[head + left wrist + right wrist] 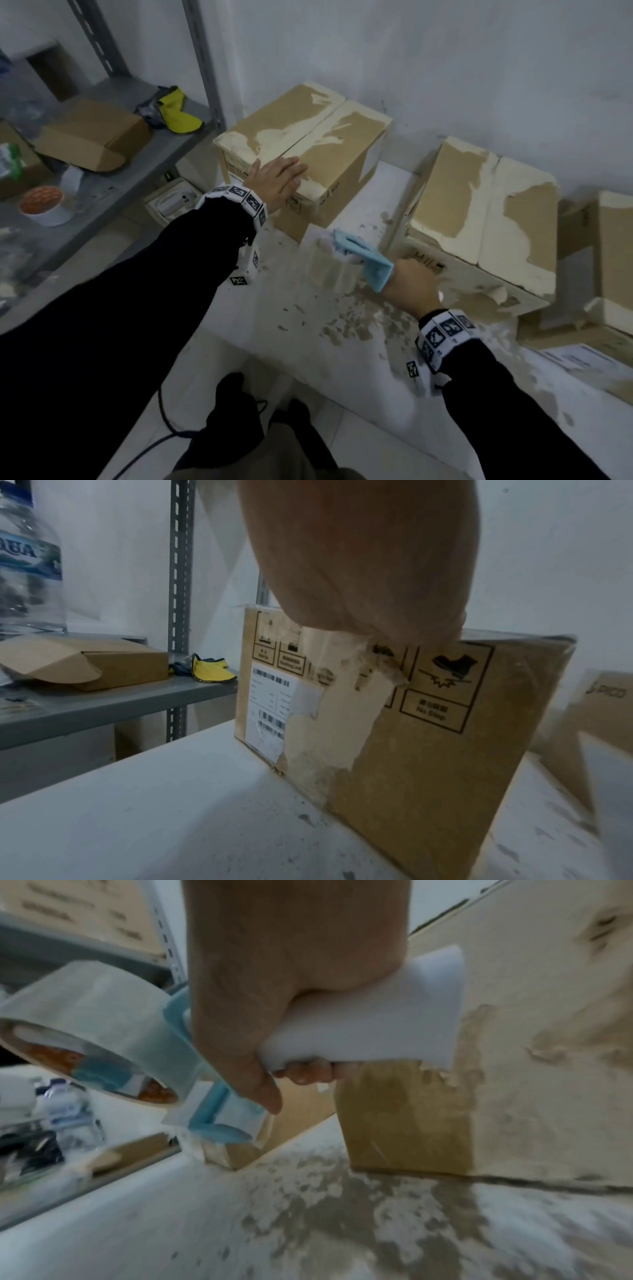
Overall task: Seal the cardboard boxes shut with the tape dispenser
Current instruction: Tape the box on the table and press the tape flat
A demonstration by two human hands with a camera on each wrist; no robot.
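Two closed cardboard boxes with torn, peeled tops stand on a white table against the wall. My left hand [279,180] lies flat with straight fingers on the near corner of the left box [318,137], whose labelled side [394,723] fills the left wrist view. My right hand [412,286] grips the white handle [369,1026] of a blue tape dispenser [359,255] carrying a clear tape roll [92,1031]. The dispenser hangs above the table between the left box and the right box [486,219], blurred by motion.
A grey metal shelf [113,192] stands left with a small open carton [92,135], a yellow-grey cloth [178,111] and a spare tape roll [44,205]. A third box [613,246] sits at the far right. The white table [267,325] is flecked with brown scraps.
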